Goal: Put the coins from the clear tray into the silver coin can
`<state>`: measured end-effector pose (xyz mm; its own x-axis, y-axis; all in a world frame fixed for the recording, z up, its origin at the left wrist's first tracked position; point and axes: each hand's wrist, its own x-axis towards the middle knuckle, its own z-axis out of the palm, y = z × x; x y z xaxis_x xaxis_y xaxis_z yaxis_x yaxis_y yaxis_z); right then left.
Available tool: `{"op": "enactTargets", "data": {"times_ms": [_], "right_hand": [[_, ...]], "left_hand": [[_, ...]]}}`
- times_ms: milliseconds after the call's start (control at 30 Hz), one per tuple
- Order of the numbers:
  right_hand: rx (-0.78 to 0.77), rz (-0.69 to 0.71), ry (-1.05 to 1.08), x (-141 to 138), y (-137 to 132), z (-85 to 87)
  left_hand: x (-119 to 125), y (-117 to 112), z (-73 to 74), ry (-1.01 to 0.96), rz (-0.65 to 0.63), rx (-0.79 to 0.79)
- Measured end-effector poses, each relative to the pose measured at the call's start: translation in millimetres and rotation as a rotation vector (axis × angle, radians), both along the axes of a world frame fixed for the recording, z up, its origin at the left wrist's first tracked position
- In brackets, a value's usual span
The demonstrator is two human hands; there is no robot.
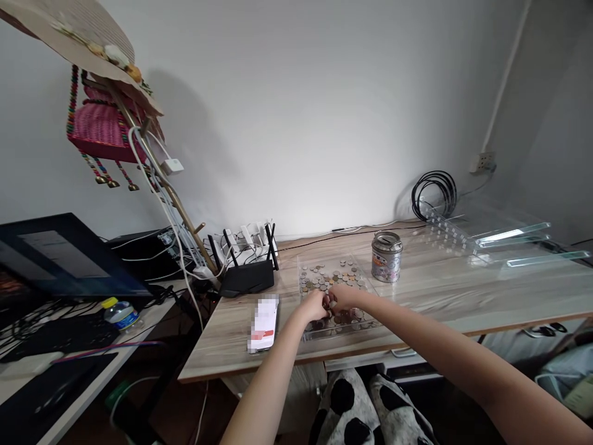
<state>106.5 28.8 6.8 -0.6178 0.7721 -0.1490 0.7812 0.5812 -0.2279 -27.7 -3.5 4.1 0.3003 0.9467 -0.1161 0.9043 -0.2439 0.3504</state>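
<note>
Both hands meet over the clear tray (324, 337) of coins (324, 275) at the middle of the worktop (440, 290). The left hand (315, 306) and right hand (345, 298) touch, fingers curled down among the coins; whether either grips one I cannot tell. A tin (386, 256) stands just right of the tray, a phone (264, 322) lies left, and a router (245, 278) sits behind it.

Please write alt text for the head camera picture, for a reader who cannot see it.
The left hand and right hand meet over coins in a clear tray on a wooden desk. A metal tin stands to its right, a phone and a black router to its left.
</note>
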Motion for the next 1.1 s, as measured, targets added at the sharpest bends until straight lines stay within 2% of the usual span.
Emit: {"op": "enactTargets", "data": {"times_ms": [167, 333, 433, 700, 833, 967, 1100], "right_hand": [[-0.055, 0.049, -0.014, 7, 2, -1.3], [-0.234, 0.144, 0.037, 29, -1, 3.9], [-0.222, 0.153, 0.026, 36, -4, 7.1], [-0.314, 0.129, 0.015, 32, -8, 8.8], [-0.389, 0.172, 0.008, 30, -11, 6.9], [-0.447, 0.112, -0.019, 31, -11, 4.7], [-0.43, 0.1, 0.008, 34, -7, 1.3]], "left_hand": [[-1, -4, -3.0, -0.051, -0.018, 0.053], [0, -11, -1.0, -0.038, -0.085, 0.069], [8, -18, 0.7, -0.036, -0.122, 0.095], [20, -20, 8.8, 0.021, -0.216, -0.058], [20, -19, 13.3, 0.038, -0.199, -0.064], [22, -22, 14.8, 0.069, -0.165, -0.157], [21, -21, 11.2, -0.006, -0.156, -0.079]]}}
